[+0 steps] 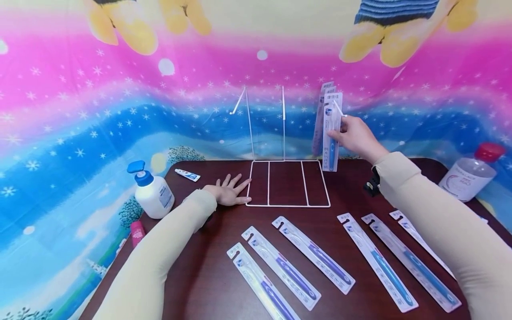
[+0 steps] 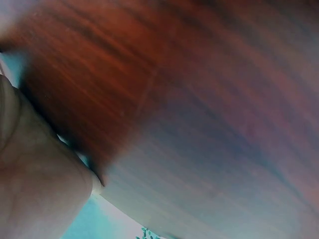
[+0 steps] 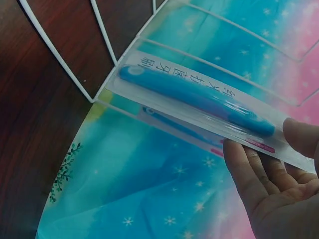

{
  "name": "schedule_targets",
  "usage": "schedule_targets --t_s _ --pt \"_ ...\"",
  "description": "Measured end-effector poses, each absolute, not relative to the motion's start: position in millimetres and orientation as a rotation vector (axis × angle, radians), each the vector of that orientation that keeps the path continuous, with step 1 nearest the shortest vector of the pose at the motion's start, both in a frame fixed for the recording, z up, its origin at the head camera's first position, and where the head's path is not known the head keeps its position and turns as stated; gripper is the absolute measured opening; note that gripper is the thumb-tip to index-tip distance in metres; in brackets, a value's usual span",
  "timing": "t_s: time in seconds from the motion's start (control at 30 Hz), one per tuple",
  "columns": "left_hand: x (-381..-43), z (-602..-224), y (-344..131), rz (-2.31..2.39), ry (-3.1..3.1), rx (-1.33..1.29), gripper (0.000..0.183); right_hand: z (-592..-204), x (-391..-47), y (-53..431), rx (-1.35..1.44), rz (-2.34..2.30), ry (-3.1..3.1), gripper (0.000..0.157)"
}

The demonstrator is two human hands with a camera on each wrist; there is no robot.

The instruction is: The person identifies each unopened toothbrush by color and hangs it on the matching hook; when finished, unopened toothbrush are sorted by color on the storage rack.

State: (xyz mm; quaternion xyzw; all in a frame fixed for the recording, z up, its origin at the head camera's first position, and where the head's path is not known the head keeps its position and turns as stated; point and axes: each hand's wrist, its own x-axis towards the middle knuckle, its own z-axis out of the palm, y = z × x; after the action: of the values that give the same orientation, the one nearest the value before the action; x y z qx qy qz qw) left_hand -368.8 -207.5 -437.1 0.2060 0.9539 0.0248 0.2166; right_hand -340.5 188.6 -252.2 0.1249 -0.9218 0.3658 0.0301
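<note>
My right hand (image 1: 358, 137) pinches a packaged blue toothbrush (image 1: 330, 133) by its edge, between thumb and fingers. The pack hangs upright at the right hook of a white wire rack (image 1: 288, 206), the hook's tip sticking out in front of its upper part. Behind it, further toothbrush packs (image 1: 318, 126) hang at the same post; one shows below the held blue pack (image 3: 199, 102) in the right wrist view. My left hand (image 1: 229, 192) lies spread on the table, thumb and fingertips at the rack's left base wire. The left wrist view shows mostly blurred tabletop.
Purple toothbrush packs (image 1: 314, 253) and blue ones (image 1: 378, 262) lie on the table (image 1: 208, 275) in front. At left stand a white pump bottle (image 1: 155, 195), a small toothpaste tube (image 1: 187, 175) and a pink bottle (image 1: 137, 233). A red-capped bottle (image 1: 466, 178) stands right.
</note>
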Motion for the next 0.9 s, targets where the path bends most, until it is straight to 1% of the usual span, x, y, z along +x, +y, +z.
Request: schedule_targets --t_s 0.23,0.5,0.77,0.9 --pt "-371 -440 -207 0.059 2.648 0.567 0.085 -253 -349 191 0.403 1.147 -2.865 0.055" --pt "-371 -441 -208 0.055 2.656 0.569 0.085 -253 -349 193 0.386 1.163 -2.934 0.060" --pt "-365 -436 -206 0.041 2.656 0.562 0.085 -256 -349 199 0.355 1.154 -2.951 0.044" --pt "-357 -425 -204 0.022 2.661 0.578 0.083 -257 -348 204 0.363 1.151 -2.965 0.044"
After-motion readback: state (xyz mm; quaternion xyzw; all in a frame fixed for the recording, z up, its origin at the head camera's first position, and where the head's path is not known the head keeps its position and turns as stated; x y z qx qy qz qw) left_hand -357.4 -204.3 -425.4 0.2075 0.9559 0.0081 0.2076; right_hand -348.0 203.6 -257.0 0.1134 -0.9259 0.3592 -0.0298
